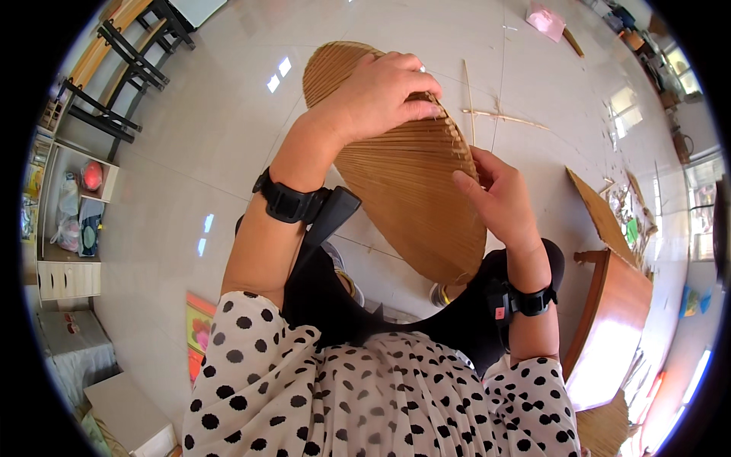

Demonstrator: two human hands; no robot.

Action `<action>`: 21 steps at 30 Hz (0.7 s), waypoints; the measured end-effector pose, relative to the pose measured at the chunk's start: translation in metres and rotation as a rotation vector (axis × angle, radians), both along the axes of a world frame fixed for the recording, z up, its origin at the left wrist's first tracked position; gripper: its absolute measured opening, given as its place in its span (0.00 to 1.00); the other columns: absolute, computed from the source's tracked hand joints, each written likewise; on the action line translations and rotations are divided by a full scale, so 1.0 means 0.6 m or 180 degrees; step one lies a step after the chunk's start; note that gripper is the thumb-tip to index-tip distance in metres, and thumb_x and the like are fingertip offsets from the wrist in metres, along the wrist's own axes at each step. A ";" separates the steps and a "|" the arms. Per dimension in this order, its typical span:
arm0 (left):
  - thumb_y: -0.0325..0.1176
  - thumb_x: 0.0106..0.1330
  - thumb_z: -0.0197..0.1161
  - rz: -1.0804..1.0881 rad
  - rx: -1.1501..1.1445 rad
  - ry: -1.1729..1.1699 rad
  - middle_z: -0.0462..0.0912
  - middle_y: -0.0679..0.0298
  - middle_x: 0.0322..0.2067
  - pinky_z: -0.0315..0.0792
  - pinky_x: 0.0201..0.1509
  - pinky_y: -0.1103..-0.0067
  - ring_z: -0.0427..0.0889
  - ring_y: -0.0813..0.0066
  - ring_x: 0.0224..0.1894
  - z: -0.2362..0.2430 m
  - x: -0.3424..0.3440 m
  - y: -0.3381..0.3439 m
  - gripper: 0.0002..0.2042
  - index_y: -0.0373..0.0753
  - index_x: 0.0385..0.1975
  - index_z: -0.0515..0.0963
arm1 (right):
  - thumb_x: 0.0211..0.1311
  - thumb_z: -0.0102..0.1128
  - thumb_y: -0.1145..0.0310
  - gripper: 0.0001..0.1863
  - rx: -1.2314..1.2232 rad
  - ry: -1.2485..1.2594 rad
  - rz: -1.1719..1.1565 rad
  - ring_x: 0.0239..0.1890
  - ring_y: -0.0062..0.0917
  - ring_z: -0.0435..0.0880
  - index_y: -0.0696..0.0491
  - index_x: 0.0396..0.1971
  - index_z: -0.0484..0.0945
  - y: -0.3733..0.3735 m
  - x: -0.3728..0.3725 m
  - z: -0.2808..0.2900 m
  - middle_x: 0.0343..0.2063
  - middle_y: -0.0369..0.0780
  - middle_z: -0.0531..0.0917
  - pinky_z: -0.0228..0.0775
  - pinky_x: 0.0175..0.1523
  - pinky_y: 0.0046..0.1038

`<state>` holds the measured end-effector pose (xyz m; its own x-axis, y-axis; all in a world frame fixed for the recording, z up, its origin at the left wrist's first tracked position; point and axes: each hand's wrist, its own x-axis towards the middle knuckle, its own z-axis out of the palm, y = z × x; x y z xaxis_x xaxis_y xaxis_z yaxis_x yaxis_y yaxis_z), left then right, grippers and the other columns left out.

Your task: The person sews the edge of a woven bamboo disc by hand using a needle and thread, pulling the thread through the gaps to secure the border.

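Observation:
A brown palm-leaf fan [407,194], ribbed and bowed, stands tilted above my lap between my knees. Along its upper right rim runs a knobbly bound or stitched edge [455,137]. My left hand [388,87] reaches over the top, with fingers and thumb closed on that rim. Lower on the same rim, my right hand [496,190] grips the fan, its thumb on the near face and its other fingers partly hidden behind. Each wrist wears a black strap with a device.
Thin sticks [506,118] lie on the tiled floor beyond the fan. A wooden stool or small table [609,327] stands to my right, with scraps [628,209] behind it and another leaf piece [605,428] below. Shelves [72,228] line the left. A pink bag [545,21] lies far off.

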<state>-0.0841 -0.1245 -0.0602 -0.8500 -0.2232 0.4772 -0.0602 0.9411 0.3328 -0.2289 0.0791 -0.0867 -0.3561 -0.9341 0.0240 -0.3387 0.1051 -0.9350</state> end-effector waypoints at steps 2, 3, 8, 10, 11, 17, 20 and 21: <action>0.39 0.64 0.63 0.0297 -0.0104 0.0091 0.77 0.61 0.36 0.69 0.48 0.69 0.75 0.60 0.41 -0.003 0.003 -0.003 0.10 0.43 0.40 0.81 | 0.61 0.62 0.67 0.22 -0.0056 0.0331 -0.0149 0.36 0.23 0.84 0.61 0.54 0.75 0.001 0.003 -0.003 0.35 0.45 0.86 0.75 0.45 0.25; 0.40 0.64 0.62 0.0431 -0.0129 0.0017 0.77 0.62 0.36 0.68 0.49 0.68 0.75 0.61 0.42 -0.004 0.005 -0.003 0.10 0.44 0.39 0.81 | 0.62 0.62 0.68 0.22 -0.0093 0.0567 -0.0257 0.36 0.23 0.84 0.60 0.54 0.75 -0.001 0.006 -0.005 0.34 0.45 0.86 0.75 0.44 0.25; 0.41 0.65 0.62 0.0801 -0.0176 -0.0243 0.76 0.64 0.37 0.62 0.56 0.67 0.74 0.66 0.46 0.005 0.009 0.013 0.09 0.46 0.40 0.81 | 0.64 0.60 0.67 0.19 -0.0150 0.0835 -0.0504 0.32 0.25 0.83 0.59 0.52 0.76 -0.008 0.009 -0.001 0.31 0.46 0.85 0.74 0.41 0.25; 0.41 0.64 0.62 0.0774 -0.0255 -0.0125 0.76 0.65 0.37 0.62 0.56 0.67 0.75 0.66 0.46 0.000 0.010 0.011 0.10 0.46 0.40 0.81 | 0.64 0.60 0.67 0.18 -0.0050 0.0781 -0.0557 0.31 0.25 0.83 0.59 0.52 0.77 -0.012 0.014 0.004 0.31 0.46 0.86 0.74 0.41 0.25; 0.41 0.64 0.62 0.0759 -0.0294 -0.0067 0.76 0.65 0.37 0.62 0.56 0.67 0.75 0.66 0.46 -0.002 0.011 0.010 0.10 0.46 0.40 0.81 | 0.64 0.60 0.67 0.18 -0.0145 0.0847 -0.0569 0.30 0.24 0.83 0.59 0.51 0.77 -0.014 0.015 0.003 0.30 0.46 0.85 0.74 0.40 0.25; 0.39 0.63 0.65 0.0821 -0.0358 0.0388 0.76 0.61 0.47 0.64 0.57 0.66 0.74 0.62 0.52 -0.017 0.017 0.004 0.15 0.46 0.49 0.78 | 0.66 0.59 0.67 0.17 -0.0396 0.0786 -0.0550 0.29 0.18 0.78 0.60 0.51 0.78 -0.032 0.015 -0.013 0.27 0.40 0.84 0.72 0.39 0.22; 0.36 0.61 0.66 0.0818 -0.0212 0.0595 0.71 0.57 0.56 0.68 0.58 0.65 0.73 0.57 0.56 -0.024 0.027 -0.001 0.20 0.45 0.54 0.75 | 0.67 0.57 0.68 0.17 -0.0391 0.0605 -0.0473 0.30 0.16 0.77 0.61 0.51 0.78 -0.036 0.009 -0.016 0.28 0.37 0.83 0.71 0.40 0.21; 0.36 0.61 0.66 0.0811 -0.0257 0.0591 0.70 0.56 0.57 0.68 0.59 0.65 0.72 0.56 0.57 -0.024 0.031 -0.005 0.21 0.45 0.55 0.74 | 0.67 0.57 0.68 0.17 -0.0361 0.0605 -0.0461 0.31 0.15 0.76 0.61 0.51 0.78 -0.037 0.006 -0.016 0.28 0.37 0.83 0.71 0.40 0.21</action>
